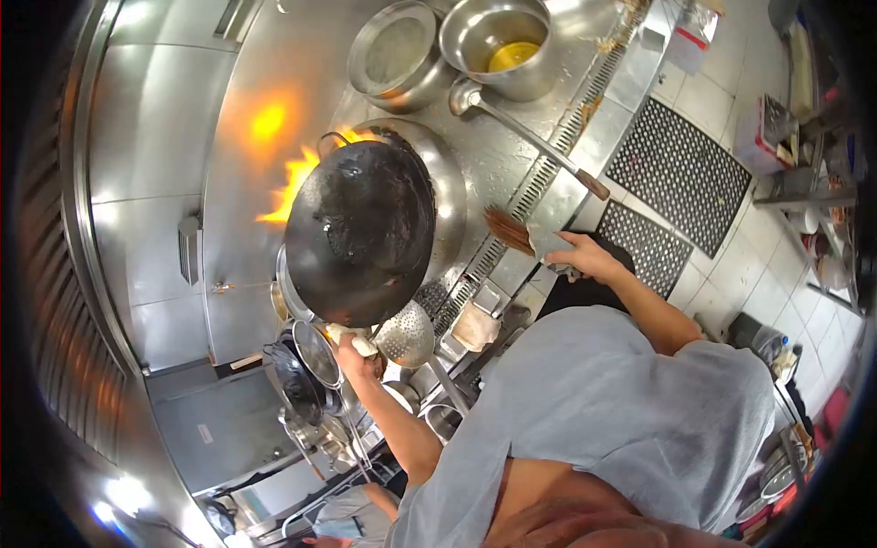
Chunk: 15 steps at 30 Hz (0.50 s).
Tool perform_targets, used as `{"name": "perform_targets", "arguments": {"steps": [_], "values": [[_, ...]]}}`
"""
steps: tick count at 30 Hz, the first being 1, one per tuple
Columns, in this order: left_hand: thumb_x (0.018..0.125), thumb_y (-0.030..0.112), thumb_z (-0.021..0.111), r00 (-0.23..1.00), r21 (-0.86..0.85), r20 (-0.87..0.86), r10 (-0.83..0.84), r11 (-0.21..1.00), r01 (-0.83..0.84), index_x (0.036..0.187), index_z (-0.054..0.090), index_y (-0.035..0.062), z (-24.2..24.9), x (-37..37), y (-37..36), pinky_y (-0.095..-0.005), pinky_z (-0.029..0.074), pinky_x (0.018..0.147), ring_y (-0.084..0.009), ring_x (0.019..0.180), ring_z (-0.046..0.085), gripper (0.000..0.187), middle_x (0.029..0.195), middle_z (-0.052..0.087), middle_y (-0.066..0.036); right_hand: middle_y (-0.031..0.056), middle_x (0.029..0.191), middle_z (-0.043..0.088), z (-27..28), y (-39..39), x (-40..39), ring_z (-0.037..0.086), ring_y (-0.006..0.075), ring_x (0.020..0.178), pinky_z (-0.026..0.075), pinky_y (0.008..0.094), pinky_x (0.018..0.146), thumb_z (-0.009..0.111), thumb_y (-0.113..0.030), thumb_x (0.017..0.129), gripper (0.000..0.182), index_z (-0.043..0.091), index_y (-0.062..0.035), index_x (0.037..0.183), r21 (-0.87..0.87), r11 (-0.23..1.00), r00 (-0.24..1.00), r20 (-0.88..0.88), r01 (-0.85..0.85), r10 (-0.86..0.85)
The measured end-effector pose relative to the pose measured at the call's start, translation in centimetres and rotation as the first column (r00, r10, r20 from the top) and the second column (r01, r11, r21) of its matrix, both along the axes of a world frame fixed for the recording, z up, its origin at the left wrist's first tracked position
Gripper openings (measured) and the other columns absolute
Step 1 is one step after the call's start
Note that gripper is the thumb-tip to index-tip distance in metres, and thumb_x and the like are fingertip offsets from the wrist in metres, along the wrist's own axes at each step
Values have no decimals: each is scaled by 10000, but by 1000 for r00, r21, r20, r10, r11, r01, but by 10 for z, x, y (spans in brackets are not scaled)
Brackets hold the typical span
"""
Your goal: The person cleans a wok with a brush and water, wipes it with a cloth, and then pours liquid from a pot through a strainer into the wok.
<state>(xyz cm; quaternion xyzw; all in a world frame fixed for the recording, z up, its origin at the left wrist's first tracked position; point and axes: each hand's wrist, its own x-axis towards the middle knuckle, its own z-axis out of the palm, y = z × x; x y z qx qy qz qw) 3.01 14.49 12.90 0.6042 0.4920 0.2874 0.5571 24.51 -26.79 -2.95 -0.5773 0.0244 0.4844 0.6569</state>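
My left hand point(358, 354) is closed around a folded pale cloth point(353, 339) at the near edge of a large black wok point(361, 237). The wok is tilted up over the burner, its dark surface shiny in places. Orange flames point(297, 187) rise behind its far left side. My right hand point(592, 258) is closed on a wok brush point(509, 229) with stiff brown bristles, held over the stove's front edge. The hand hides most of the brush's grip. A perforated strainer point(405, 334) lies just right of my left hand.
A steel pot with yellow liquid point(495, 46) and another metal pot point(393, 55) stand at the back of the stove. A long-handled ladle point(530, 135) lies across the drain grate point(585, 110). Black rubber mats point(681, 173) cover floor tiles at right. Another person point(352, 516) is at lower left.
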Motion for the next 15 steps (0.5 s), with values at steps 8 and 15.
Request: {"name": "perform_targets", "arguments": {"steps": [8, 15], "values": [[758, 39, 511, 983, 182, -172, 62, 983, -31, 1190, 473, -85, 37, 28, -21, -348, 524, 685, -243, 834, 616, 451, 1027, 592, -156, 24, 772, 642, 20, -2, 1, 533, 90, 480, 299, 233, 382, 679, -343, 791, 577, 536, -46, 1265, 80, 996, 989, -149, 39, -27], [792, 85, 526, 943, 541, -272, 192, 841, -15, 1283, 393, -189, 58, 66, -51, -375, 399, 993, -322, 1118, 550, 578, 1246, 535, -274, 42, 766, 616, 70, 46, 11, 533, 122, 478, 284, 225, 348, 647, -319, 852, 420, 536, -68, 1171, 190, 976, 897, -443, 106, -11]]}}
